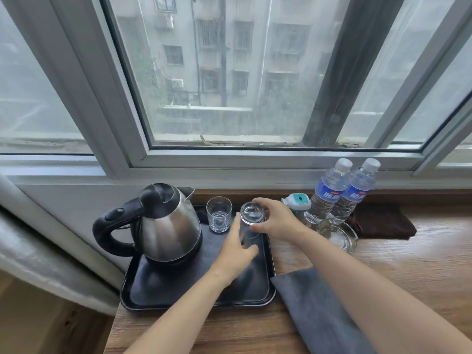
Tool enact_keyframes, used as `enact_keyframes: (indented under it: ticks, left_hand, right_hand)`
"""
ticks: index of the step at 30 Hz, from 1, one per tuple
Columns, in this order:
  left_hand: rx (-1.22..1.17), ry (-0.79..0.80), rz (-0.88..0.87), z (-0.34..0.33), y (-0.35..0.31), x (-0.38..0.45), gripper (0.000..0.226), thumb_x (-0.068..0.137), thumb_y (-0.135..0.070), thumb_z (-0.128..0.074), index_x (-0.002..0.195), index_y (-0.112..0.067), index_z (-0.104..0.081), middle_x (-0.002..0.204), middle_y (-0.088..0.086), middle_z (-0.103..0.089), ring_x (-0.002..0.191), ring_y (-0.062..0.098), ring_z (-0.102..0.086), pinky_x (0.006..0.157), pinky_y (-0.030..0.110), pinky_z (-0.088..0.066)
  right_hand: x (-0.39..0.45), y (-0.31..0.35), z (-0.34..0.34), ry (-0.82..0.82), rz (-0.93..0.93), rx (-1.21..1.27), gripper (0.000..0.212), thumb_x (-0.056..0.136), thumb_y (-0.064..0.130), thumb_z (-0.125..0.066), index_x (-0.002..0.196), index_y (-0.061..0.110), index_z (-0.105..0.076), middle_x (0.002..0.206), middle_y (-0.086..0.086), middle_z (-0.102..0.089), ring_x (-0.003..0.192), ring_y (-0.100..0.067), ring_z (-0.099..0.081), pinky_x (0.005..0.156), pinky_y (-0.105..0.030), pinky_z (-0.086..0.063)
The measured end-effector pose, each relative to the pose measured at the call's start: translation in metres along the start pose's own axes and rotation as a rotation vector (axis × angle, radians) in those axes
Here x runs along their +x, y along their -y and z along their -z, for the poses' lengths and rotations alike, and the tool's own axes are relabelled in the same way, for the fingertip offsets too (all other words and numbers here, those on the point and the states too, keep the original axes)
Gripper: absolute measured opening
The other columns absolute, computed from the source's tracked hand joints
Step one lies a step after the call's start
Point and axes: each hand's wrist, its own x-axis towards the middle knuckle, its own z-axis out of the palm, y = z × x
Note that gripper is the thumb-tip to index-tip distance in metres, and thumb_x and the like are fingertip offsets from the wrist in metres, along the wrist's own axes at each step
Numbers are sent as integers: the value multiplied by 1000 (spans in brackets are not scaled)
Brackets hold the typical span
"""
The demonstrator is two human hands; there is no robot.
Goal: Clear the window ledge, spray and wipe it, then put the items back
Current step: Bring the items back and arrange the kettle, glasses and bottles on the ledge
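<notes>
Window ledge (421, 272), wood-grain, spans the lower half of the frame below a white-framed sliding window (229, 72).

Black tray (158, 300) sits at lower centre-left of the ledge. On it: stainless electric kettle (169, 226) with black handle and lid, toward the tray's left; one clear tumbler (219, 214) upright at the tray's far edge, just right of the kettle.

Second clear glass (249, 221) is held over the tray's right rear part, tilted so its base faces the camera. Right hand (277, 221) grips it from the right, thumb and fingers curled around its upper end. Left hand (236, 254) comes in from lower left, fingers loosely spread along the glass's lower side, thumb below; it touches the glass rather than clasping it. Whether the glass rests on the tray cannot be told.

Right of the tray, at centre-right: small white bottle with teal cap (297, 201), partly hidden behind the right hand. Two water bottles (344, 192) with blue labels stand side by side, touching, near the window frame. Clear glass ashtray (339, 236) lies just in front of them. Dark brown folded cloth (380, 221) lies to their right.

Grey cloth (314, 310) lies on the ledge at lower centre, just beside the tray's right corner, partly under the right forearm.

Curtain (38, 251) hangs at far left.
</notes>
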Motion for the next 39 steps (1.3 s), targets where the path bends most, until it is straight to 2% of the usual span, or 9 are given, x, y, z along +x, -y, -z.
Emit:
enact_keyframes:
  ticks: [8,14,19,23,25,28,31,36,39]
  left_hand:
    - [-42,-21,33,-1,2,10,102,91,9,-61,164,-37,-6,153,-24,-25,154,15,-24,124,38,-29]
    - [-69,-17,35,0,-4,10,100,92,11,-60,164,-32,-5,144,-36,-23,154,17,-25,124,34,-27]
    - [-94,-23,59,4,-6,11,99,92,10,-61,165,-31,-8,152,-22,-24,155,23,-24,119,27,-29]
    - [-86,-9,65,7,-10,2,98,93,10,-60,165,-30,-7,161,-16,-21,154,20,-25,123,35,-31]
    - [-69,-24,75,10,-10,-6,93,93,9,-60,165,-25,-12,161,-12,-26,151,16,-32,122,40,-35]
    - [33,-110,80,20,-7,-26,75,94,1,-62,160,-21,-33,156,-7,-46,127,-4,-53,115,30,-42]
    - [174,-202,31,32,-6,-48,61,94,-3,-62,151,-22,-49,123,-30,-58,98,-29,-54,97,6,-42]
    - [285,-304,4,53,-8,-70,55,93,-8,-64,145,-25,-55,133,-13,-63,121,-3,-60,107,22,-47]
    - [315,-309,5,63,-10,-80,53,95,-9,-64,145,-23,-54,135,-9,-63,125,2,-58,99,8,-44]
  right_hand:
    - [11,-6,-5,3,-33,4,89,79,21,-87,157,23,-43,147,5,-58,132,-12,-55,114,-37,-47]
    - [15,-6,-7,-9,-50,7,87,81,19,-84,157,24,-42,148,6,-57,133,-11,-55,114,-35,-46]
    - [18,-6,-9,-22,-60,0,86,80,19,-83,157,23,-43,148,5,-57,134,-14,-55,114,-36,-46]
    - [12,4,-10,26,-51,-18,102,80,17,-83,164,21,-26,160,-2,-43,146,-19,-41,119,-34,-37]
    - [9,16,-13,6,43,-186,107,80,26,-83,165,22,-17,161,-4,-37,148,-24,-34,120,-42,-34]
    - [12,38,-23,-77,148,-445,99,82,45,-79,163,25,-24,152,-3,-42,140,-29,-36,115,-48,-32]
    - [24,52,-36,-61,122,-552,89,79,61,-75,153,26,-39,143,-3,-46,132,-29,-37,108,-48,-29]
    - [37,59,-58,-41,125,-677,81,67,79,-70,126,26,-56,122,-1,-56,118,-27,-39,98,-47,-26]
    - [38,60,-60,-63,104,-634,74,71,73,-74,125,26,-56,121,2,-60,118,-26,-38,97,-46,-24]
